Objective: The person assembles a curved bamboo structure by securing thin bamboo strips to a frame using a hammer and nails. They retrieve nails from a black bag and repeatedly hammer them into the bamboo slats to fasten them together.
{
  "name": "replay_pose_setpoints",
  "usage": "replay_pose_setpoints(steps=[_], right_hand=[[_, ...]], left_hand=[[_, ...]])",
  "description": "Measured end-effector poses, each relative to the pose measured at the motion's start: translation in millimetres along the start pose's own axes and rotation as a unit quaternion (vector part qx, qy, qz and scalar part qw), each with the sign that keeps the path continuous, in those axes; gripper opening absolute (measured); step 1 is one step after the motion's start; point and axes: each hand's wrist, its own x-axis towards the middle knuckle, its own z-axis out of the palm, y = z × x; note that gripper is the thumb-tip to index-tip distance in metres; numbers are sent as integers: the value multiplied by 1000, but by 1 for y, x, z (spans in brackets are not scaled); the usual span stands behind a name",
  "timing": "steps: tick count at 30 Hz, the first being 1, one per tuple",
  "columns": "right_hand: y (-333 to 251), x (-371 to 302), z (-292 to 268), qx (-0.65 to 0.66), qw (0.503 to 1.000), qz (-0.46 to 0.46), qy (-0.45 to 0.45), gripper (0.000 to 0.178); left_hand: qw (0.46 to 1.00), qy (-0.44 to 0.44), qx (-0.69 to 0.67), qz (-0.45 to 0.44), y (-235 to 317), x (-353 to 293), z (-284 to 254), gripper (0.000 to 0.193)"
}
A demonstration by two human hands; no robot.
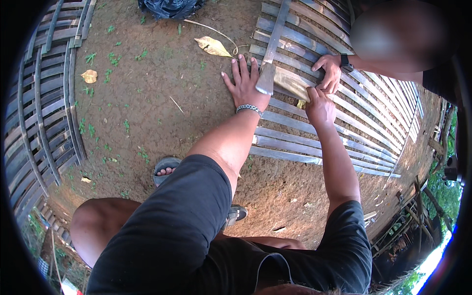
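Note:
My left hand [244, 84], with a metal bracelet on the wrist, lies flat with spread fingers on the dirt at the left edge of a woven bamboo mat [344, 132]. It touches a long grey bamboo slat [273, 44] that runs across the mat's strips. My right hand [318, 107] grips the near end of a short tan wooden piece [291, 82], whose far end lies against that slat. Another person's hand [329, 73], wearing a dark watch, rests on the mat just beyond my right hand.
A second woven bamboo panel [42, 113] curves along the left. Bare dirt with small weeds and dry yellow leaves [212, 46] lies between the panels. My sandalled foot [166, 169] is below my left arm. A black bag [169, 7] sits at the top.

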Motion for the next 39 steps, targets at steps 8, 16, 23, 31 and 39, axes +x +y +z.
replay_pose_setpoints(steps=[8, 16, 23, 31, 39], right_hand=[[-6, 5, -2, -2, 999, 46, -18, 32], [-55, -50, -12, 293, 945, 136, -45, 34], [-86, -48, -2, 258, 954, 151, -20, 42], [-98, -52, -1, 321, 930, 134, 121, 44], [-98, -36, -6, 302, 935, 163, 92, 43]], left_hand=[[1000, -2, -22, -3, 3, 3, -7, 72], [998, 53, -25, -2, 1, 1, 2, 59], [998, 51, -28, -3, 4, 0, 1, 58], [997, 77, -25, 4, -1, 1, 3, 56], [997, 64, -32, -2, -2, -3, 6, 57]])
